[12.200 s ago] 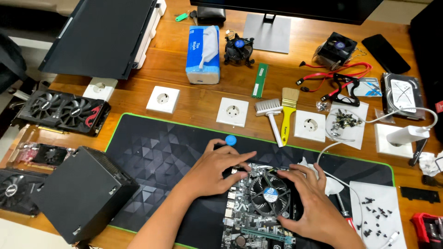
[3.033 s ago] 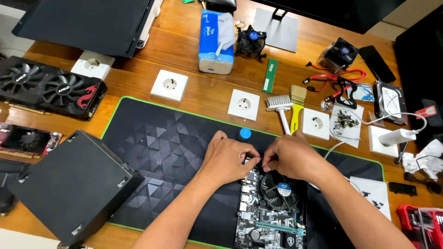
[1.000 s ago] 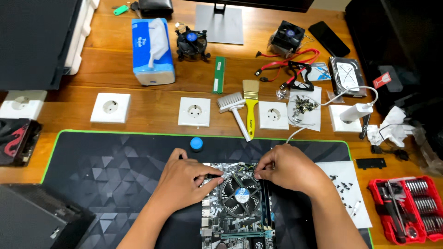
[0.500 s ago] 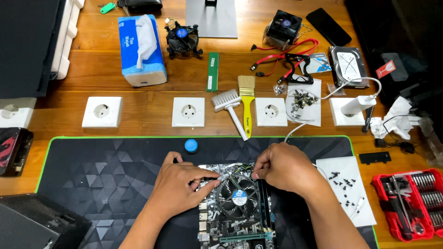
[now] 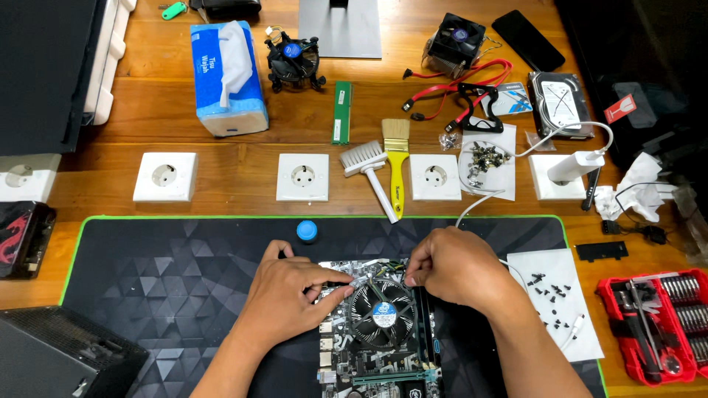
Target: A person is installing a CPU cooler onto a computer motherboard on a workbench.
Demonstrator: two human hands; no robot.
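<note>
A computer motherboard (image 5: 383, 357) lies on a black desk mat (image 5: 169, 287) with a green border. A round black cooler fan (image 5: 382, 313) with a blue centre sits on the board. My left hand (image 5: 284, 298) rests on the board's left side, fingertips pinched at the fan's upper left rim. My right hand (image 5: 453, 265) pinches at the fan's upper right rim, where thin wires show. What the fingertips grip is too small to tell.
A blue cap (image 5: 307, 231) lies on the mat above the board. White wall sockets (image 5: 302, 177), two brushes (image 5: 396, 162), a memory stick (image 5: 341, 112), a tissue box (image 5: 225, 77), spare coolers (image 5: 293, 60), a hard drive (image 5: 559, 103), screws on paper (image 5: 549, 295) and a red bit case (image 5: 660, 324) surround it.
The view has shifted and closed in on the board. Both hands stay at the fan's upper rim, fingertips shifting only slightly.
</note>
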